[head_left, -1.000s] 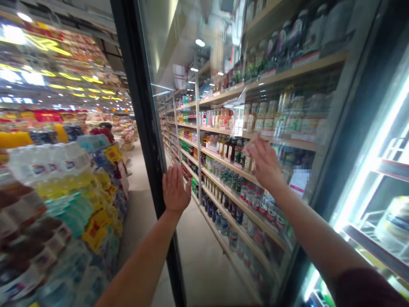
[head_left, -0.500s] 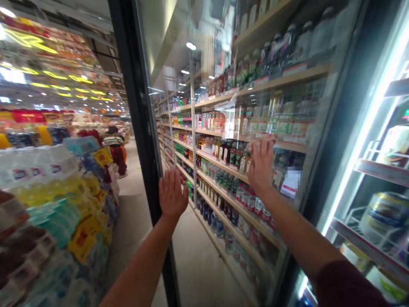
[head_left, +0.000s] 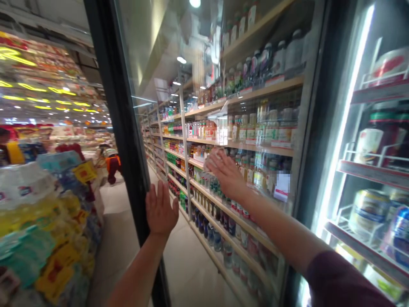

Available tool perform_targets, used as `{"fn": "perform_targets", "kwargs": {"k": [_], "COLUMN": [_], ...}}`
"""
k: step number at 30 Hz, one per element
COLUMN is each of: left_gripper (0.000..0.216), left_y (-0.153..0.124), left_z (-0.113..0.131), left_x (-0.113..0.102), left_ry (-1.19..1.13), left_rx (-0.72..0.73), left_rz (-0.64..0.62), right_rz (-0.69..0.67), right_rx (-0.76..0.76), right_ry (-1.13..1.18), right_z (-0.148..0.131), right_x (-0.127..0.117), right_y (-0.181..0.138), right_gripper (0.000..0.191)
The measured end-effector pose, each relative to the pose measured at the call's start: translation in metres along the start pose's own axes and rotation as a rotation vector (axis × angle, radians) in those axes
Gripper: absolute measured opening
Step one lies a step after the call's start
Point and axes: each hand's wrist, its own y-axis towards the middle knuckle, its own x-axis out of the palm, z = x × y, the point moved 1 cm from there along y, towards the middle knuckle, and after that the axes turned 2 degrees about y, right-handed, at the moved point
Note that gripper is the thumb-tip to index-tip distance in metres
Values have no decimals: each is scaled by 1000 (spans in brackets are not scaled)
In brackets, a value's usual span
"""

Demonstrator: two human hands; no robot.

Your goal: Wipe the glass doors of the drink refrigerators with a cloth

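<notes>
A tall glass cooler door with a black frame stands swung open in front of me. My left hand lies flat near the frame's inner edge, fingers stretched upward and thumb apart. Across the middle of the glass reaches my right hand, its fingers extended and slanting up to the left. A pale pinkish patch shows at those fingertips; whether it is a reflection or a thin cloth I cannot tell. A white label is on the lower right of the glass.
Lit cooler shelves with cans and bottles stand at the right. Beyond the glass run long wooden shelves of bottled drinks. Stacked drink packs line the left of the aisle, where a person bends over.
My right hand has moved left and slightly down across the glass, its fingers now tilted left. My left hand keeps its place by the frame. The view has turned slightly right.
</notes>
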Motion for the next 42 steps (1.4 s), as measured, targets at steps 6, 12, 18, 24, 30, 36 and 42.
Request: {"fn": "perform_targets", "kwargs": {"k": [6,12,18,24,30,36,42], "left_gripper": [71,71,68,66,69,70,64], "left_y": [-1,0,-2,-4,0,-1,1], "left_z": [0,-1,-3,-4,-1,-3,5], "left_x": [1,2,7,10,5,5,-1], "left_ry": [5,-2,-24,-40,23,-6,-132], "left_rx": [10,26,4,-24,26,23,-55], "left_rz": [-2,20,1,-17,11,11,-17], "right_rz": [281,23,250,162,212,-20,-114], "right_rx": [338,48,274,165,222,21,-160], "right_ry": [-126,-51,-98,-92,-6,48,93], "right_z": [26,18,31,37,9,-65,-91], "right_x": [-11,-6,-9,-12,2,36,51], "right_y": [-2,-12,-23,2,32,-6,-40], "right_gripper": [74,74,70,70,65,60,63]}}
